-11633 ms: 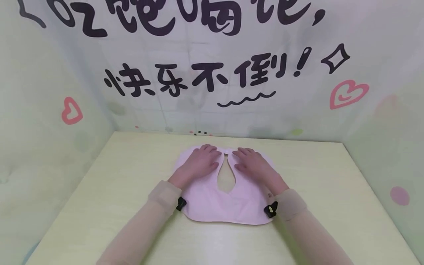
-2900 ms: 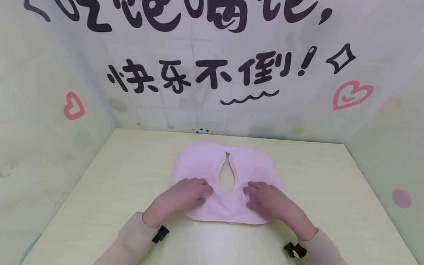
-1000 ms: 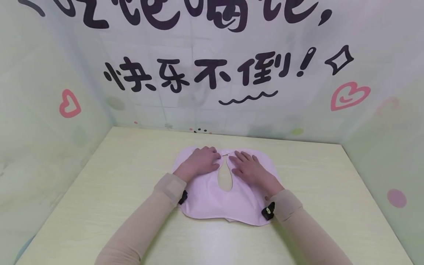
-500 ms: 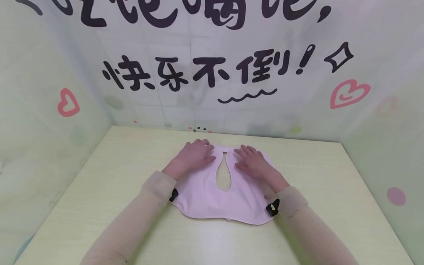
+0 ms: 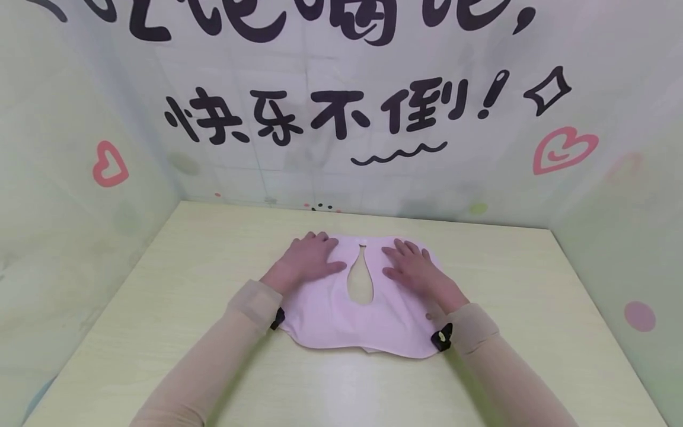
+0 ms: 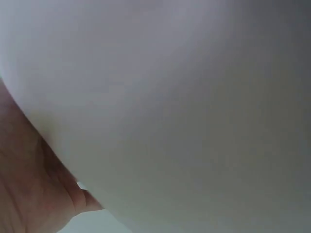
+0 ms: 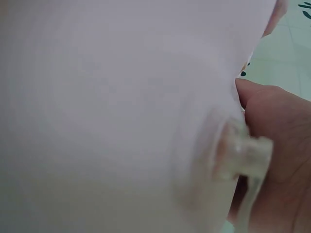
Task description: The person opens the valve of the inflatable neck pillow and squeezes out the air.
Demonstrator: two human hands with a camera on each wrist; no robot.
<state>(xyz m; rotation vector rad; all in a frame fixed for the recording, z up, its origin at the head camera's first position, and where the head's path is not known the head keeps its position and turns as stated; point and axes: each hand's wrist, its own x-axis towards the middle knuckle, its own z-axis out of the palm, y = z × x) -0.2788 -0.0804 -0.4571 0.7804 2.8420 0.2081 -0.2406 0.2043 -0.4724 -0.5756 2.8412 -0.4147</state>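
Observation:
A pale pink inflatable cushion (image 5: 347, 326) with a teardrop-shaped opening lies at the middle of the table. My left hand (image 5: 306, 258) rests on its upper left part, fingers spread and thumb toward the opening. On the upper right part rests my right hand (image 5: 416, 270), fingers also extended. In both wrist views the cushion's pale surface fills most of the picture and hides much of the hand. A clear plastic air valve (image 7: 238, 153) with a thin strap sticks out of the cushion beside the right palm.
The pale wooden table (image 5: 176, 284) is walled in by printed cloth at the back and both sides. Black lettering and pink hearts (image 5: 565, 151) show on the cloth. Both wrists wear small black camera mounts (image 5: 441, 337).
From the cushion's lower part, both hands went up to its top beside the opening. Since then they have slid outward, apart from each other; the cushion stays in about the same place.

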